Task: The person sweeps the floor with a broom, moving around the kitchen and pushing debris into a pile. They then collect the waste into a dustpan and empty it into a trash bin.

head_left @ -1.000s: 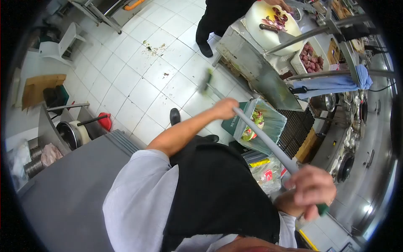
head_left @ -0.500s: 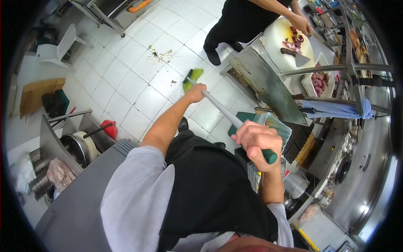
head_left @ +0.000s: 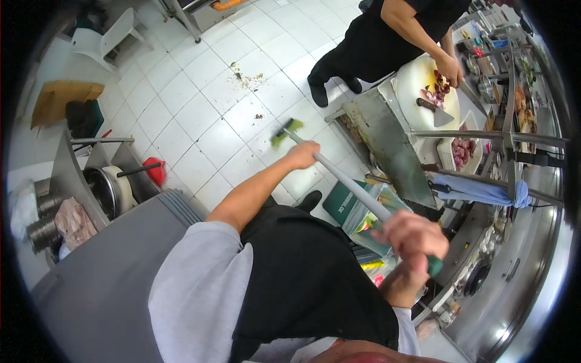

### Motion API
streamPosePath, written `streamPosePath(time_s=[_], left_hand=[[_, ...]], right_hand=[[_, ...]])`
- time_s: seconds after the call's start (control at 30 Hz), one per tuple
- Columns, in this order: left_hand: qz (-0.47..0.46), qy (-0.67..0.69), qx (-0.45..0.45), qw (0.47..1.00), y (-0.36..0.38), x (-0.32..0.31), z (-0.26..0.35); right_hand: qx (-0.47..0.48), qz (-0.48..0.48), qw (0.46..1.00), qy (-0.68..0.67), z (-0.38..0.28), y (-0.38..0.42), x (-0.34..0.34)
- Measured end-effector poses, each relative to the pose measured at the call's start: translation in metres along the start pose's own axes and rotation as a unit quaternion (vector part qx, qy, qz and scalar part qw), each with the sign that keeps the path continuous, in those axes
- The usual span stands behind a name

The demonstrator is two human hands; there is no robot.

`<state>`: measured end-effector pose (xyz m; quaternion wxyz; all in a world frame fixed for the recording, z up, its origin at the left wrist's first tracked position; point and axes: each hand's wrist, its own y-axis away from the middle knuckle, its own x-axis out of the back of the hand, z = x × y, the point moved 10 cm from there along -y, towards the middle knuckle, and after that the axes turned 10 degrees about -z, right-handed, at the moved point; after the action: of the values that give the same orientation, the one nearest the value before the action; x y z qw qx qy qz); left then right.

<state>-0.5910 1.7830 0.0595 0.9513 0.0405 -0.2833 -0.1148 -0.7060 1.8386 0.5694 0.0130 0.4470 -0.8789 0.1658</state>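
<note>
1. White tiled floor [head_left: 181, 124]: scraps [head_left: 245, 77] lie scattered on it, beyond the broom's green bristles [head_left: 287, 132] and apart from them.
2. Metal desk [head_left: 387, 139], to the right: it carries a round white board [head_left: 408, 85] with a knife [head_left: 437, 111] on it; a co-worker [head_left: 387, 51] stands beside it.
3. Broom [head_left: 351, 184]: slanting across the view, its shaft passing over a lined bin [head_left: 387, 196].
4. Right hand [head_left: 417, 239]: blurred, fingers wrapped round the shaft near its green end.
5. Left hand [head_left: 302, 155]: fingers closed round the shaft nearer the bristles.
</note>
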Motion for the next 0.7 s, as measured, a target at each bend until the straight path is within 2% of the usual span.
streamPosePath(time_s=[0.1, 0.23, 0.27, 0.33, 0.43, 0.47, 0.5, 0.63, 0.7], left_hand=[[0.056, -0.014, 0.066, 0.996, -0.007, 0.029, -0.018], [0.119, 0.015, 0.018, 0.993, 0.004, 0.027, 0.046], [0.153, 0.006, 0.014, 0.988, 0.014, 0.022, 0.066], [0.172, -0.001, 0.046, 0.984, 0.039, 0.021, 0.113], [0.191, 0.003, 0.105, 0.976, 0.092, -0.013, 0.143], [0.2, 0.004, 0.125, 0.972, 0.113, -0.023, 0.145], [0.183, 0.013, 0.181, 0.966, 0.135, -0.041, 0.135], [0.105, 0.109, 0.384, 0.911, 0.225, -0.146, 0.073], [0.077, 0.168, 0.475, 0.86, 0.262, -0.205, 0.043]], right_hand=[[0.014, -0.023, 1.0, -0.001, 0.012, 0.007, 0.008], [0.063, -0.107, 0.992, -0.022, -0.024, 0.032, 0.042], [0.101, -0.136, 0.985, -0.046, -0.035, 0.04, 0.056], [0.161, -0.198, 0.962, -0.092, -0.051, 0.053, 0.091], [0.149, -0.173, 0.951, -0.21, -0.041, 0.054, 0.143], [0.123, -0.145, 0.951, -0.244, -0.024, 0.051, 0.152], [0.097, -0.118, 0.949, -0.276, -0.002, 0.048, 0.158], [-0.103, -0.168, 0.914, -0.354, 0.113, 0.027, 0.088], [-0.205, -0.229, 0.909, -0.283, 0.165, 0.035, 0.044]])
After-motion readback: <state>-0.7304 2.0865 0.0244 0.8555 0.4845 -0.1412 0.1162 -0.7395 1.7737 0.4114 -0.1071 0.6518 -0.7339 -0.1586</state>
